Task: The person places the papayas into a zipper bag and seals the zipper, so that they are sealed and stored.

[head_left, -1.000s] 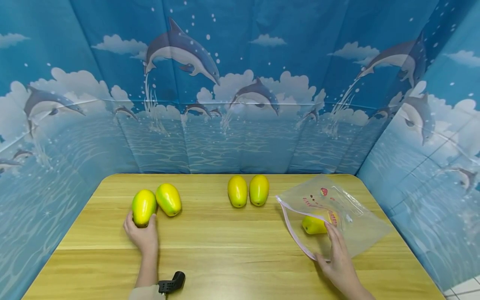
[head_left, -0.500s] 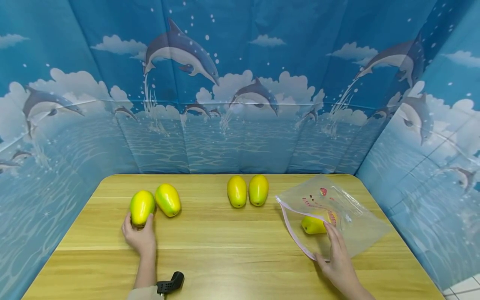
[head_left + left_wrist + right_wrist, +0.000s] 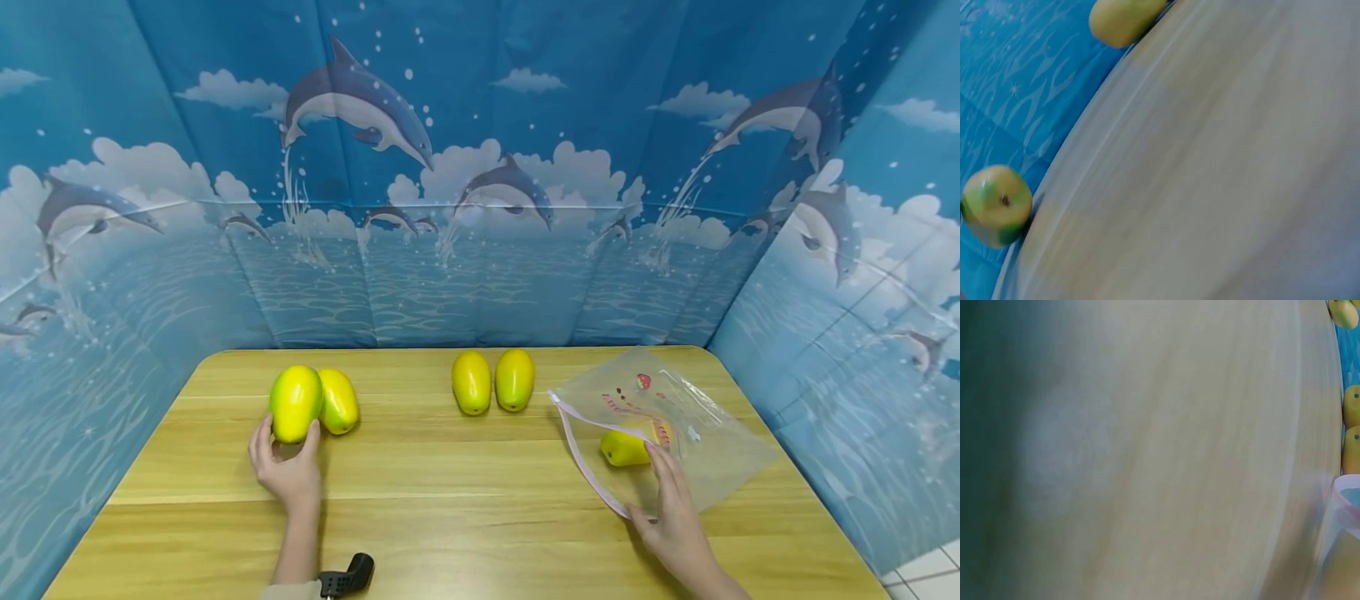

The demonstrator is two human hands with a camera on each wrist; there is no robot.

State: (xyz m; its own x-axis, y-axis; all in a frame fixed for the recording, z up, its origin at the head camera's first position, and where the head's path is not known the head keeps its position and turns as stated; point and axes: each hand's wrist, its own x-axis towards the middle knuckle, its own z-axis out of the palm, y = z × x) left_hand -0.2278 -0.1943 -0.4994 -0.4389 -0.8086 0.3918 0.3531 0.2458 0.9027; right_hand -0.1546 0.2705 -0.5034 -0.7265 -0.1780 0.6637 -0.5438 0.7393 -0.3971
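Note:
My left hand grips a yellow-green mango from its near end, thumb on the right and fingers on the left. The held mango partly overlaps a second mango beside it in the head view. At the right, my right hand holds the mouth of a clear zip bag, fingers at its upper lip and thumb at the lower one. Inside the bag lies another mango, partly covered by the printed film. The wrist views show neither hand's fingers clearly.
Two more mangoes, a left one and a right one, stand side by side at the table's back middle. A dolphin-print curtain rises behind the wooden table. A black device sits at my left wrist.
My left hand has raised its mango and moved slightly away from me and to the right, so it now overlaps the neighbouring mango. My right hand and the bag stay put.

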